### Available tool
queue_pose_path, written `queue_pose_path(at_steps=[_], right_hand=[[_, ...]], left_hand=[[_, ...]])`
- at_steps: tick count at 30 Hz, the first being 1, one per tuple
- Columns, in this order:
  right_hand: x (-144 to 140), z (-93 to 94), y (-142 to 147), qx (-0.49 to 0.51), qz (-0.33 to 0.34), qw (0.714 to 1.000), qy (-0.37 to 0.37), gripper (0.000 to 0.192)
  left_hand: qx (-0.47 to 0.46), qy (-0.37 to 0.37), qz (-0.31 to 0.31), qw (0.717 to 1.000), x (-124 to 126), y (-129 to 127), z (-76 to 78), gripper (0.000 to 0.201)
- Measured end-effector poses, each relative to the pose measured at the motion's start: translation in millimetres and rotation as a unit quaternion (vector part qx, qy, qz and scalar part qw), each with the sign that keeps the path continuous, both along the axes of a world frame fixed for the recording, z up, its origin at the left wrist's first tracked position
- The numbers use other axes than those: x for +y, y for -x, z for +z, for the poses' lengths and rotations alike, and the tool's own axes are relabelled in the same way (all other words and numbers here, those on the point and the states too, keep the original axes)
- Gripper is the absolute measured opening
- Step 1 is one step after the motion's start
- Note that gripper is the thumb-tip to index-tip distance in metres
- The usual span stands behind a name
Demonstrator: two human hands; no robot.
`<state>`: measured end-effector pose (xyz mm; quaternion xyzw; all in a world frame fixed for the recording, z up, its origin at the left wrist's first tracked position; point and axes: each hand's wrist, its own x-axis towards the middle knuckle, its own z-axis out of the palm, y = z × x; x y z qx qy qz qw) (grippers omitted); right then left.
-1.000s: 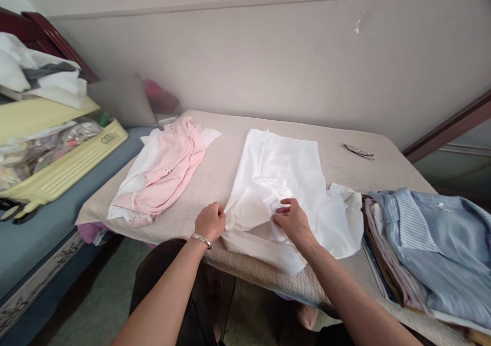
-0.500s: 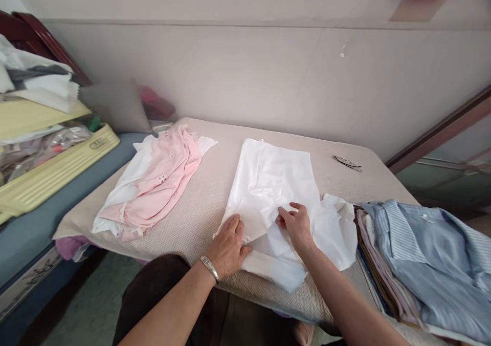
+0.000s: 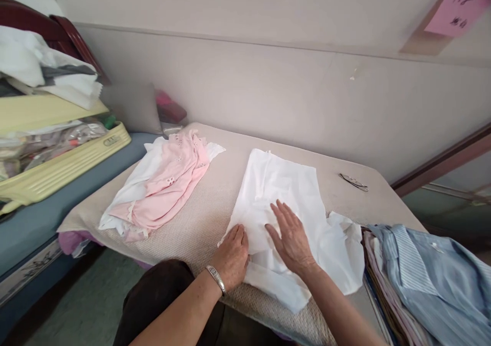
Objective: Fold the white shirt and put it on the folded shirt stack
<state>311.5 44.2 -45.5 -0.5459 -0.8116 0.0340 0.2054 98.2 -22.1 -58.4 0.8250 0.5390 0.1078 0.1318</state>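
A white garment (image 3: 293, 182), perhaps a shirt, lies spread on the padded surface before me, its lower part folded over and a loose, crumpled portion out to the right. My left hand (image 3: 232, 254), with a silver bangle at the wrist, rests flat on the garment's left edge, fingers close together and extended. Over the middle of the cloth is my right hand (image 3: 289, 238), palm down, fingers spread, holding nothing. Whether its fingertips touch the fabric is hard to tell.
Pink and white clothes (image 3: 169, 182) lie to the left. Folded clothes topped by a blue shirt (image 3: 437, 264) are stacked at right. Eyeglasses (image 3: 353, 182) sit near the wall (image 3: 249, 90). A yellow open case (image 3: 76, 164) full of items stands far left.
My right hand has gone from pinching the cloth to open with spread fingers. The rumpled middle of the garment now lies flatter. My left hand stays at the left edge.
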Motion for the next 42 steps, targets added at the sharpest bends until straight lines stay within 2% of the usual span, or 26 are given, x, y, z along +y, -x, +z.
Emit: queue_pose_path(at_steps=[2, 5, 8, 10, 12, 14, 17, 20, 23, 25, 28, 29, 31, 34, 37, 40, 42], right_hand=[[0.8, -11.3, 8.2, -0.068, 0.031, 0.996, 0.044, 0.060], [9.6, -20.5, 14.4, -0.141, 0.022, 0.985, 0.093, 0.057], [23.9, -13.0, 28.0, -0.162, 0.010, 0.985, 0.058, 0.053], [35.9, -6.5, 44.5, -0.165, 0.021, 0.986, 0.029, 0.056], [48.8, -6.6, 63.9, -0.176, 0.044, 0.983, 0.032, 0.060], [60.4, -15.2, 81.6, -0.192, 0.053, 0.978, 0.068, 0.065], [71.1, -34.7, 98.3, -0.207, 0.043, 0.971, 0.109, 0.070], [74.5, -45.2, 104.6, -0.203, 0.040, 0.973, 0.104, 0.071], [74.5, -39.8, 107.0, -0.190, 0.038, 0.974, 0.117, 0.070], [71.3, -30.0, 105.0, -0.170, 0.038, 0.974, 0.144, 0.068], [52.5, -13.0, 89.6, -0.116, 0.039, 0.980, 0.159, 0.059], [40.7, -8.0, 81.2, -0.096, 0.045, 0.984, 0.143, 0.056], [9.1, 0.2, 63.1, -0.059, 0.079, 0.991, 0.094, 0.050], [-47.1, 6.7, 44.5, 0.000, 0.142, 0.989, 0.050, 0.036], [-90.0, 7.2, 43.6, 0.031, 0.145, 0.987, 0.061, 0.019], [-106.9, 4.5, 51.6, 0.014, 0.151, 0.987, 0.052, 0.028], [-107.4, 2.6, 54.9, -0.019, 0.181, 0.983, 0.033, 0.025]], left_hand=[[0.017, -0.001, 0.001, 1.000, -1.1, -0.7, 3.2, 0.060], [0.041, -0.015, 0.014, 0.999, -3.0, -2.8, 14.0, 0.053], [0.014, -0.047, 0.036, 0.998, -5.1, -6.7, 27.6, 0.027], [-0.021, -0.075, 0.008, 0.997, -7.3, -10.5, 32.0, 0.025], [-0.044, -0.092, -0.041, 0.994, -10.7, -14.6, 30.2, 0.028], [-0.046, -0.093, -0.072, 0.992, -15.0, -18.2, 24.0, 0.028], [-0.018, -0.087, -0.087, 0.992, -21.3, -21.1, 15.2, 0.017], [-0.006, -0.084, -0.092, 0.992, -24.1, -21.1, 15.0, 0.007], [-0.015, -0.063, -0.063, 0.996, -21.2, -17.4, 22.8, 0.007], [-0.018, -0.045, 0.014, 0.999, -16.3, -10.4, 30.3, 0.009], [-0.010, 0.012, 0.169, 0.985, -7.1, 9.8, 42.4, 0.032], [-0.010, 0.046, 0.205, 0.978, -4.4, 18.8, 46.0, 0.038], [-0.015, 0.115, 0.236, 0.965, -0.1, 37.7, 51.6, 0.042], [-0.006, 0.157, 0.210, 0.965, 2.5, 60.6, 54.4, 0.034], [0.026, 0.138, 0.149, 0.979, 2.5, 67.7, 50.9, 0.031], [0.047, 0.114, 0.124, 0.985, 4.3, 63.3, 44.6, 0.023], [0.042, 0.106, 0.123, 0.986, 8.0, 60.1, 40.7, 0.021]])
